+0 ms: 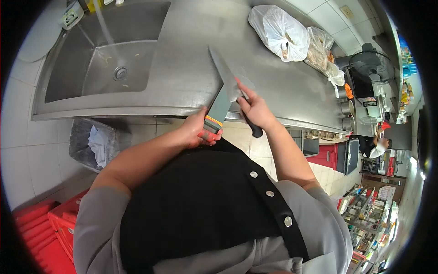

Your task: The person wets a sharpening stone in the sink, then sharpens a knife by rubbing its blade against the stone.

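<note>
My left hand grips the lower end of a grey-green sharpening stone, which has yellow and red bands round it near my fingers. In my right hand is the black handle of a large knife. The blade slants up and left over the steel counter, and its lower part lies against the upper end of the stone. A finger of my right hand reaches onto the blade near the handle.
Water runs into a steel sink at the left. White plastic bags lie at the counter's back right, near a black fan. A lined bin stands below the counter's front edge. Another person is far right.
</note>
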Demonstrator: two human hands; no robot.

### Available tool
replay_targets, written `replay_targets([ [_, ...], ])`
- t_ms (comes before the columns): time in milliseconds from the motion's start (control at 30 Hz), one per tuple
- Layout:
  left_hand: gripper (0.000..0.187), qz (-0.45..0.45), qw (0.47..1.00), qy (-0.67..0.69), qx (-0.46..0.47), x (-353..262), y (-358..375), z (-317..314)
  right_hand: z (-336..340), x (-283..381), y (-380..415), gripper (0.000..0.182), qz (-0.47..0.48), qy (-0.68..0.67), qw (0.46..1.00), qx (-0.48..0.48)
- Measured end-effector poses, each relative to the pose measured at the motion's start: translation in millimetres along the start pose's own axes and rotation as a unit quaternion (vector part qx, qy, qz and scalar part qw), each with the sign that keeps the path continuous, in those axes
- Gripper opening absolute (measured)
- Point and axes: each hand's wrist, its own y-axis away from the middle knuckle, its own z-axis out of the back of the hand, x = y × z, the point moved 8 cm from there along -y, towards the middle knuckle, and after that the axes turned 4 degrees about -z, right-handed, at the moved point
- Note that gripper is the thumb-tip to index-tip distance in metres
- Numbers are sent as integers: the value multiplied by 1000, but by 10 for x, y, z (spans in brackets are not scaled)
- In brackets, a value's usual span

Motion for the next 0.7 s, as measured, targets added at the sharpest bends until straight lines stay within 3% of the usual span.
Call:
replay_targets([
  [33, 66, 0, 1000, -1, 6, -12, 0, -3, 5, -11, -69, 56, -5, -27, 1000, 0],
  [67, 66, -4, 1000, -5, -5, -18, -9, 23, 91, -70, 5, 55, 30, 42, 998, -28],
  [133, 66, -10, 1000, -2, -20, -28, 45, -7, 250, -243, 494, 56, 101, 75, 992, -13],
  [167, 66, -5, 1000, 6, -6, -1, 10, -11, 354, -293, 845, 56, 92, 112, 989, 19],
  [233, 65, 2, 1000, 20, 19, 23, -64, 8, 614, -343, 1579, 58, -54, 94, 987, 119],
  [300, 65, 1, 999, 30, 17, 23, -65, 6, 753, -361, 1969, 57, -99, 8, 983, 155],
  [367, 64, 4, 1000, 19, 1, 20, -39, 9, 764, -299, 1794, 60, -46, 100, 987, 118],
  [400, 64, 5, 1000, 11, -14, -8, 40, -27, 667, -327, 1611, 57, -74, 58, 993, 78],
  [600, 67, -20, 1000, 5, 19, -15, -31, 6, 742, -268, 1747, 57, -98, -37, 985, 139],
  [700, 67, -20, 1000, 1, 6, -1, -28, 10, 780, -167, 1959, 57, -126, -31, 964, 234],
])
